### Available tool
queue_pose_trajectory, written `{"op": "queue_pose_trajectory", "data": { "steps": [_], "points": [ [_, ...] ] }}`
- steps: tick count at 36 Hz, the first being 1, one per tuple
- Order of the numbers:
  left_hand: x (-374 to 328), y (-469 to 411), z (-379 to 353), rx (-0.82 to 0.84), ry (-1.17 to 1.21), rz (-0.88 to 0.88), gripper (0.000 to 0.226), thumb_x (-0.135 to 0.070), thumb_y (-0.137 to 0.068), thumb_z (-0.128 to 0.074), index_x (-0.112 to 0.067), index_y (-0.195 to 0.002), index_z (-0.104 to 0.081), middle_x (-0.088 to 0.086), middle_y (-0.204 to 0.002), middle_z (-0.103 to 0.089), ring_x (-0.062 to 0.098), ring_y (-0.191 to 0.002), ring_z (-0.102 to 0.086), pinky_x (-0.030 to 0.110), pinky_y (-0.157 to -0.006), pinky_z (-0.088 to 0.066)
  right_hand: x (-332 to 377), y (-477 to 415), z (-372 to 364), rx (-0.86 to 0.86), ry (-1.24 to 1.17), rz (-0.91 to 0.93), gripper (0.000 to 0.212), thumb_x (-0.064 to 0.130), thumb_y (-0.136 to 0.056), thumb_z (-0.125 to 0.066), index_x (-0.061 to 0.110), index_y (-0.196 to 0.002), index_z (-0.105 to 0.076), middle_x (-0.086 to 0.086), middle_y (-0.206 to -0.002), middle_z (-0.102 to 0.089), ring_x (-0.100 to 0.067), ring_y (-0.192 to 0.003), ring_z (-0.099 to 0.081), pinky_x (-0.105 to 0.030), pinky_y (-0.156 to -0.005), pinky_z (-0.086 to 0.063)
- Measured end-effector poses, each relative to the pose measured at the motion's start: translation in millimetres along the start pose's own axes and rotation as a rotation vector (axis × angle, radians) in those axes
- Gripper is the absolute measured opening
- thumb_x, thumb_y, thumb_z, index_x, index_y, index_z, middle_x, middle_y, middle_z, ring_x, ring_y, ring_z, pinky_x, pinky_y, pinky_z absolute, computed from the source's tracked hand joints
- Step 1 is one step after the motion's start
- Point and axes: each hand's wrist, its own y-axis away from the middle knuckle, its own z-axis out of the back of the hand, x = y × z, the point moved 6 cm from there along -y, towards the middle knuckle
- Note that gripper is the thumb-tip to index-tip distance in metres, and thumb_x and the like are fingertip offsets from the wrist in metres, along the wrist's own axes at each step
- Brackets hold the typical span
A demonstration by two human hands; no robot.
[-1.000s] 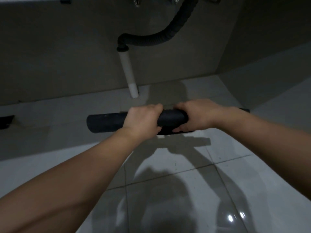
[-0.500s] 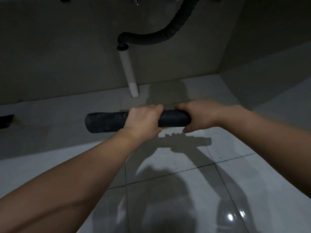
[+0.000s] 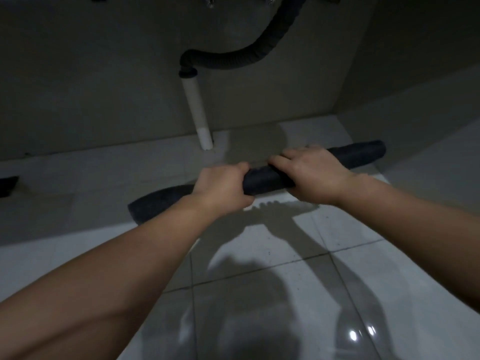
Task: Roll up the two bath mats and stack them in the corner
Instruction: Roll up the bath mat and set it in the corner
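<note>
A dark bath mat [image 3: 265, 179], rolled into a long tube, is held above the white tiled floor. The roll slants, its right end [image 3: 363, 154] higher and farther back, its left end [image 3: 155, 206] lower and nearer. My left hand [image 3: 220, 188] grips the roll left of its middle. My right hand [image 3: 314, 172] is wrapped over it just to the right. Only this one mat is in sight.
A white drain pipe [image 3: 198, 115] with a black corrugated hose [image 3: 241, 61] rises from the floor against the back wall. The walls meet in a corner [image 3: 335, 113] at the far right. A dark object [image 3: 7, 185] lies at the left edge.
The roll has been lifted off the floor and tilted, its right end swinging up and back toward the corner. Both hands moved up with it, still gripping.
</note>
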Motion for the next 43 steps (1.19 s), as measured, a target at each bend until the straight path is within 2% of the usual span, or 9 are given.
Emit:
{"op": "queue_pose_trajectory", "data": {
  "steps": [4,6,16,22,26,30,35,39,43],
  "points": [
    [-2.9,4.4,0.3,-0.105,-0.100,-0.045,0.037,-0.037,-0.079,-0.063,-0.026,-0.111,-0.049,0.000,-0.105,-0.063,0.025,-0.093,-0.062,0.030,-0.063,-0.037,-26.1,-0.2,-7.5,0.507,-0.290,-0.202,0.048,0.036,-0.066,-0.078,0.033,-0.107,-0.054,0.005,-0.093,-0.063,-0.020,-0.081,-0.060,-0.030,-0.063,-0.042],
    [-2.2,5.2,0.1,-0.116,-0.083,-0.036,0.041,-0.039,-0.078,-0.064,-0.027,-0.113,-0.048,-0.001,-0.107,-0.062,0.024,-0.094,-0.062,0.029,-0.062,-0.035,-36.2,3.3,-6.6,0.584,-0.393,-0.264,0.043,0.035,-0.062,-0.080,0.033,-0.098,-0.057,0.006,-0.089,-0.064,-0.016,-0.077,-0.060,-0.033,-0.066,-0.049],
    [-59.3,-6.4,-23.6,0.054,0.496,0.044,0.060,-0.039,-0.067,-0.076,-0.030,-0.119,-0.048,0.001,-0.110,-0.065,0.025,-0.097,-0.063,0.038,-0.079,-0.054,-17.3,10.9,37.9,0.403,0.164,-0.067,0.014,0.030,-0.076,-0.061,0.029,-0.089,-0.057,0.006,-0.079,-0.060,-0.019,-0.065,-0.052,-0.030,-0.058,-0.043],
    [-77.8,-1.4,-33.1,0.013,0.853,0.160,0.043,-0.023,-0.072,-0.078,-0.027,-0.105,-0.052,-0.006,-0.094,-0.062,0.016,-0.087,-0.060,0.028,-0.070,-0.048,-40.3,25.0,96.9,0.183,0.330,0.001,0.053,0.064,-0.070,-0.056,0.027,-0.108,-0.061,-0.002,-0.105,-0.062,-0.028,-0.099,-0.058,-0.044,-0.093,-0.040],
    [-78.5,11.9,-43.5,0.002,1.005,0.201,0.046,-0.023,-0.071,-0.079,-0.033,-0.104,-0.049,-0.015,-0.092,-0.059,0.011,-0.090,-0.061,0.029,-0.076,-0.051,-71.9,43.3,135.7,-0.175,-0.054,-0.227,0.059,0.056,-0.082,-0.049,0.016,-0.125,-0.056,-0.014,-0.120,-0.060,-0.034,-0.109,-0.058,-0.046,-0.092,-0.047],
    [-92.4,19.8,-53.4,0.050,1.099,0.176,0.054,-0.026,-0.070,-0.081,-0.041,-0.107,-0.044,-0.019,-0.101,-0.058,0.007,-0.097,-0.060,0.030,-0.080,-0.053,-69.1,51.7,130.9,-0.329,-0.525,-0.319,0.049,0.040,-0.087,-0.059,0.012,-0.127,-0.055,-0.005,-0.119,-0.063,-0.014,-0.106,-0.060,-0.035,-0.092,-0.051],
    [-92.7,28.5,-74.5,0.119,1.198,0.186,0.069,-0.030,-0.061,-0.088,-0.044,-0.114,-0.047,-0.022,-0.114,-0.060,-0.001,-0.107,-0.058,0.027,-0.089,-0.051,-31.7,41.2,117.7,-0.294,-0.518,-0.170,0.047,0.038,-0.089,-0.053,0.008,-0.125,-0.057,-0.005,-0.121,-0.062,-0.011,-0.110,-0.056,-0.008,-0.091,-0.037],
    [-84.3,37.4,-81.9,0.022,1.259,0.264,0.062,-0.016,-0.063,-0.086,-0.019,-0.116,-0.055,-0.005,-0.112,-0.066,0.012,-0.109,-0.062,0.034,-0.092,-0.052,4.9,36.8,74.0,-0.065,-0.452,-0.072,0.049,0.037,-0.092,-0.043,0.006,-0.130,-0.052,-0.011,-0.131,-0.057,-0.023,-0.121,-0.052,-0.022,-0.097,-0.035],
    [-81.6,29.5,-69.7,-0.036,1.247,0.248,0.069,-0.023,-0.060,-0.086,-0.028,-0.119,-0.050,-0.009,-0.115,-0.064,0.007,-0.109,-0.060,0.030,-0.091,-0.050,-4.6,32.9,103.0,-0.245,-0.486,-0.060,0.042,0.031,-0.097,-0.037,0.005,-0.121,-0.060,-0.012,-0.122,-0.064,-0.023,-0.113,-0.057,-0.031,-0.095,-0.044]
  ]
}}
